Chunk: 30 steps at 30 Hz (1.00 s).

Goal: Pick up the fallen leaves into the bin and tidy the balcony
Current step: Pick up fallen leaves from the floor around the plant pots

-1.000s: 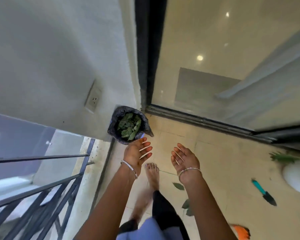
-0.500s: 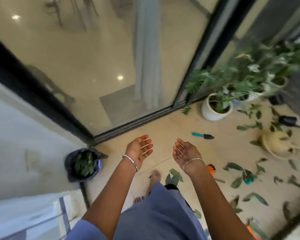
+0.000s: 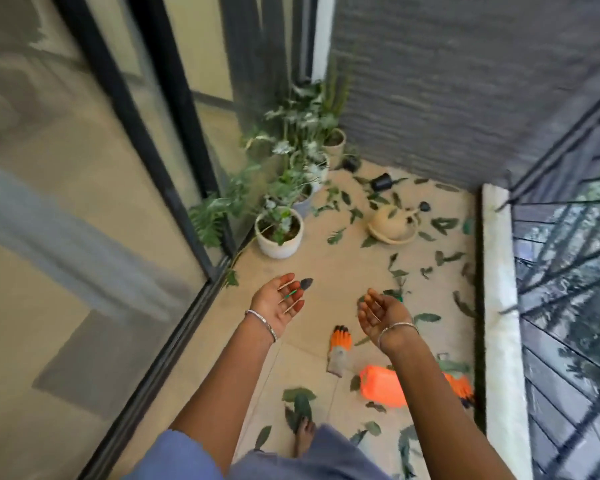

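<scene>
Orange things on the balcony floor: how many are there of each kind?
Gloves: 2 (one partly hidden behind the right arm)
Plastic container: 1
Total: 3

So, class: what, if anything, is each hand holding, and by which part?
Nothing is held. The left hand and right hand are both open, palms up, empty.

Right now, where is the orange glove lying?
In the head view, the glove lies flat on the floor tiles just below and between the open hands, nearer the right hand, with an orange container beside it.
</scene>
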{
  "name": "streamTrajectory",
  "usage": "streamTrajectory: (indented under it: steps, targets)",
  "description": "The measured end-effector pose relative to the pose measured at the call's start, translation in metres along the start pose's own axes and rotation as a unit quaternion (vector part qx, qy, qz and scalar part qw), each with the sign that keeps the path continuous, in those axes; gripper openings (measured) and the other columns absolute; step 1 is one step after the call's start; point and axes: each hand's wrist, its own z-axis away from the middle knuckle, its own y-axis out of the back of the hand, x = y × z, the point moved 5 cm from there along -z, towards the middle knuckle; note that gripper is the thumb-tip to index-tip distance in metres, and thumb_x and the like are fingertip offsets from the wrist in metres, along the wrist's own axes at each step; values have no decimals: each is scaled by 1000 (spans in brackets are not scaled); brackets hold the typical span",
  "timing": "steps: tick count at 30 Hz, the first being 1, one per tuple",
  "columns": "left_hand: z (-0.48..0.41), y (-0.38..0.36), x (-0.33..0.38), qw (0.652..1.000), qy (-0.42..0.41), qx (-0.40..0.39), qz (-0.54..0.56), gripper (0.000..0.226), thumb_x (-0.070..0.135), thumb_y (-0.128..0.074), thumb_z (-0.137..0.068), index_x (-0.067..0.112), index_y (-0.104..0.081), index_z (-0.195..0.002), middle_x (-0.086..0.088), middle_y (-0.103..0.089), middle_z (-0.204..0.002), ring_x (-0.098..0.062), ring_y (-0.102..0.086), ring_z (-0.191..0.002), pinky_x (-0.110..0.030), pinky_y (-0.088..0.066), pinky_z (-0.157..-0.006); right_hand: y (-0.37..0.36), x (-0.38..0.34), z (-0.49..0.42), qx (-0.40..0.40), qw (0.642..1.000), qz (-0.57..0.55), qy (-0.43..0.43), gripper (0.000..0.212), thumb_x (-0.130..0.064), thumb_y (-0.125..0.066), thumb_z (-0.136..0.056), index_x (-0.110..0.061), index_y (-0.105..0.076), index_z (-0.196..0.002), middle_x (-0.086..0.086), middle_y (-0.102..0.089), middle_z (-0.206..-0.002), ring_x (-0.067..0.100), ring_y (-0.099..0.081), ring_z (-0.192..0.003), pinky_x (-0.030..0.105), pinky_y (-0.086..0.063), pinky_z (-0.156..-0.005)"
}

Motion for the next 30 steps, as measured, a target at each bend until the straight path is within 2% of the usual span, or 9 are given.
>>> streamTrajectory:
  steps: [8, 11, 15, 18, 21, 25, 30]
  targets:
    - [-47, -81, 3, 996, 50, -46, -64, 20, 21, -48, -99, 16, -65, -90, -2, -63, -85, -18, -62, -80, -30, -49, -65, 36, -70, -31, 39, 991, -120, 36, 19, -14, -47, -96, -10, -66, -95, -2, -67, -56, 13, -59, -54, 19, -51, -46]
    - [-72, -92, 7, 992, 65, -39, -100, 23, 21, -46, -100, 15, -66, -91, -2, -65, -85, -16, -61, -76, -30, -49, -65, 42, -78, -47, 68, 983, -168, 31, 20, -14, -46, -97, -10, -66, -94, 0, -67, -61, 14, -57, -63, 22, -52, -51]
    - [-112, -106, 14, 983, 102, -33, -146, 21, 19, -46, -99, 14, -66, -94, -3, -65, -87, -16, -60, -74, -30, -50, -65, 50, -77, -66, 119, 969, -217, 22, 24, -15, -45, -98, -10, -67, -90, 0, -66, -57, 15, -56, -64, 24, -51, -53]
    - [-147, -125, 20, 972, 135, -47, -185, 24, 19, -43, -100, 14, -66, -96, -4, -64, -87, -17, -60, -76, -31, -50, -64, 53, -75, -77, 159, 950, -266, 23, 25, -16, -45, -98, -10, -67, -89, 0, -66, -58, 15, -57, -65, 25, -50, -53]
    - [-178, -151, 34, 950, 178, -77, -244, 19, 19, -48, -99, 14, -66, -95, -4, -64, -86, -17, -60, -77, -32, -50, -65, 51, -72, -84, 207, 920, -331, 31, 24, -17, -46, -96, -10, -67, -88, 2, -66, -69, 17, -57, -66, 26, -49, -56]
    - [-206, -175, 53, 926, 206, -101, -301, 17, 19, -50, -98, 15, -65, -92, -3, -62, -85, -16, -59, -75, -31, -49, -67, 40, -56, -84, 249, 887, -388, 34, 23, -17, -45, -97, -11, -66, -91, 1, -68, -57, 17, -57, -69, 27, -47, -61]
    - [-237, -204, 69, 900, 224, -126, -352, 16, 19, -51, -97, 15, -65, -91, -3, -62, -86, -16, -59, -75, -31, -49, -66, 15, -35, -81, 280, 857, -430, 41, 19, -15, -46, -97, -11, -64, -91, 0, -68, -55, 17, -55, -68, 28, -45, -63]
